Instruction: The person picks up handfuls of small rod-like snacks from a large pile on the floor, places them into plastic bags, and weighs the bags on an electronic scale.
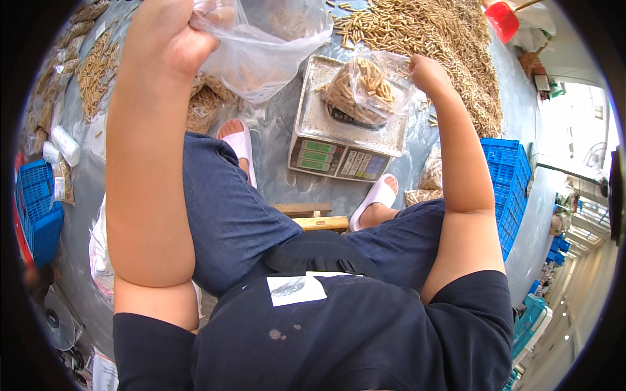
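Observation:
At the upper left, my left hand [195, 41] grips the gathered edge of a large clear plastic bag [269, 63]. My right hand [430, 73] is at the rim of a smaller clear bag [359, 93] that holds short tan sticks; whether its fingers also pinch a stick cannot be told. That bag rests on the metal pan of a digital scale [308, 115], whose display is lit green. Behind the scale lies a big heap of loose tan sticks [430, 34].
More filled bags lie left of the scale [203, 105] and by my right foot [433, 171]. Blue plastic crates stand at right [506, 185] and far left [39, 210]. A red scoop [502, 20] is at the upper right. A wooden stool [320, 223] shows between my legs.

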Action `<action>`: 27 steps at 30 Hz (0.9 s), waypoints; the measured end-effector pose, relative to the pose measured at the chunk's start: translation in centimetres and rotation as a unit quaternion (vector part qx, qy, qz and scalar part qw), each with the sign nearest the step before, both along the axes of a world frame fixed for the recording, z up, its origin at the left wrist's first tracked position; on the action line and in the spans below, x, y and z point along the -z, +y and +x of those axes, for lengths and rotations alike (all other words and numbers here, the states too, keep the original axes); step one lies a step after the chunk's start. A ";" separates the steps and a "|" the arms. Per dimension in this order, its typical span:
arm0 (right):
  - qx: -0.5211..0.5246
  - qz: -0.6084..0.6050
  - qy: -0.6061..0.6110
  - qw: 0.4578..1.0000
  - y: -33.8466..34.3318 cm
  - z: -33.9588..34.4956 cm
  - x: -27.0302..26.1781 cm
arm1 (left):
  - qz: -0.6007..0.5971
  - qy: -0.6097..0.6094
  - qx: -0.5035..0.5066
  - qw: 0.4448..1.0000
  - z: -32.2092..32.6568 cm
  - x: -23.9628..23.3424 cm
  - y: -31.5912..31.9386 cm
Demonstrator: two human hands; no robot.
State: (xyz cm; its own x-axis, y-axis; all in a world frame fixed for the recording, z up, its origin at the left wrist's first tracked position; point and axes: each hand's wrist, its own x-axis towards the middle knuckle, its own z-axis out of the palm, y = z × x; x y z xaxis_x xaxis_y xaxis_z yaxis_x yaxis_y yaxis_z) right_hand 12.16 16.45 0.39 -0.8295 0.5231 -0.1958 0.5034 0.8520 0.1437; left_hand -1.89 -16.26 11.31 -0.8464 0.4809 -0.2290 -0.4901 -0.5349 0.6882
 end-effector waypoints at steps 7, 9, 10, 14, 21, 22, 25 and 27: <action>-0.051 0.023 -0.219 0.974 -4.6 0.7 4.2 | 0.008 0.010 0.000 1.000 0.2 -0.2 -0.4; -0.031 0.015 -0.182 0.983 -3.5 1.3 6.2 | 0.085 0.036 0.107 0.990 -2.5 2.3 -0.9; -0.031 0.007 -0.175 0.984 -3.7 0.3 6.6 | 0.068 0.035 0.067 0.995 -1.0 0.6 -0.9; -0.034 -0.034 -0.206 0.977 -3.0 0.2 2.9 | 0.065 0.019 0.065 0.996 -1.8 1.4 -1.7; -0.225 -0.144 0.138 0.954 -8.5 -0.8 -7.4 | 0.036 0.014 0.091 0.995 -1.0 0.9 -1.0; -0.273 -0.150 0.138 0.940 -9.8 -2.2 -7.8 | 0.036 0.007 0.102 0.994 -0.6 0.9 -0.8; -0.307 -0.149 0.090 0.936 -18.9 -5.6 -9.4 | -0.005 0.011 0.097 0.995 1.1 0.2 -0.7; -0.291 -0.187 0.064 0.936 -20.3 -7.3 -7.2 | 0.045 0.016 0.166 0.985 -1.5 2.9 -0.2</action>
State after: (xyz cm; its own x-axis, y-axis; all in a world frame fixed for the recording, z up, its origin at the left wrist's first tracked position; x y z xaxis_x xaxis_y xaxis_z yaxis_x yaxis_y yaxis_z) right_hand 4.82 -3.90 7.61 -0.9817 -0.1112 -0.1548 -0.0700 0.9658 -0.2497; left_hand -3.41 -16.49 8.39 -0.6450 0.7494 -0.1495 -0.6275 -0.4078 0.6632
